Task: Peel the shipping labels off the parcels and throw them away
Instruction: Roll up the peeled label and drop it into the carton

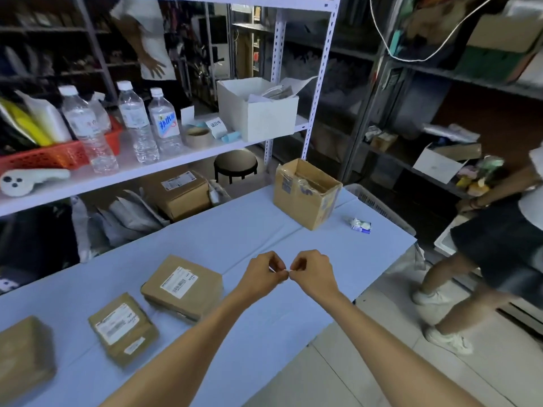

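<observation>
Parcels: three on the blue-covered table, in a row running toward 8 o'clock from the hands, each apart from the next. Behind the table, at 11 o'clock, a white shelf with water bottles. At 12 o'clock an open box stands on the table, flaps up, well apart from the row.

The near parcel lies flat, with a white label on its top face. The mid parcel carries one large and one small sticker. The left parcel is cut by the frame edge, its top plain brown.

At centre, above the cloth, the left hand and right hand meet, fingers curled. Each pinches one end of a thin white scrap, too small to read. At 2 o'clock, near the table edge, lies a small white packet.
</observation>
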Tool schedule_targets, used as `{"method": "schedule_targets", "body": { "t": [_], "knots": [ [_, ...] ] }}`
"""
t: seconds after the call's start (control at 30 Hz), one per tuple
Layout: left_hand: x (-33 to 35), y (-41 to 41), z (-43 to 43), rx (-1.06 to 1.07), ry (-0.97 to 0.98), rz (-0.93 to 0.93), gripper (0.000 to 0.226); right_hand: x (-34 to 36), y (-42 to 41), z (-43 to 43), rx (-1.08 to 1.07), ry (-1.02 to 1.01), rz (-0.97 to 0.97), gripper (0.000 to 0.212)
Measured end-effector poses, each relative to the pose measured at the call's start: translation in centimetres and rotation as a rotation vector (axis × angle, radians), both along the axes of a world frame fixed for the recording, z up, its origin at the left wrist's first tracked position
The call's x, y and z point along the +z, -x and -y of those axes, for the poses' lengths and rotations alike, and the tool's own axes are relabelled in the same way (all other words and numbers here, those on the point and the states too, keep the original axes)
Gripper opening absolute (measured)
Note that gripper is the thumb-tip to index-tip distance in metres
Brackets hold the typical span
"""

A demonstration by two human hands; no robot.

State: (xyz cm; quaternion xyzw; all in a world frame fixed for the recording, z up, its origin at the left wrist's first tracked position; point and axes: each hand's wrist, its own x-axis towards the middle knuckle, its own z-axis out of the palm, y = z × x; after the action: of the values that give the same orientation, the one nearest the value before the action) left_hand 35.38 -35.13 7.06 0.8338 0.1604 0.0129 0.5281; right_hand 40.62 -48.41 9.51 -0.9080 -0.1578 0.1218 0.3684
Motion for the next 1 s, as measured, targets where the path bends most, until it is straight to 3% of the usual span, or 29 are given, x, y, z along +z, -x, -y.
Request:
{"method": "schedule_targets", "body": {
  "t": [0.3, 0.57, 0.87, 1.0],
  "knots": [
    [0.5, -9.5, -3.1, -0.003, -0.123, 0.03, 0.009, 0.7, -9.1, -3.3, 0.019, 0.048, 0.038, 0.014],
    [2.8, -19.7, -3.8, -0.014, -0.257, 0.025, 0.013, 1.1, -20.1, -4.1, 0.074, 0.02, 0.09, 0.011],
    [5.8, -30.1, -3.1, -0.11, -0.684, -0.118, 0.021, 3.6, -32.8, -4.1, 0.218, 0.115, 0.203, 0.012],
    [7.2, -33.1, -2.8, -0.103, -0.752, -0.147, 0.023, 4.0, -37.1, -4.2, 0.205, 0.188, 0.234, 0.017]
  ]
}}
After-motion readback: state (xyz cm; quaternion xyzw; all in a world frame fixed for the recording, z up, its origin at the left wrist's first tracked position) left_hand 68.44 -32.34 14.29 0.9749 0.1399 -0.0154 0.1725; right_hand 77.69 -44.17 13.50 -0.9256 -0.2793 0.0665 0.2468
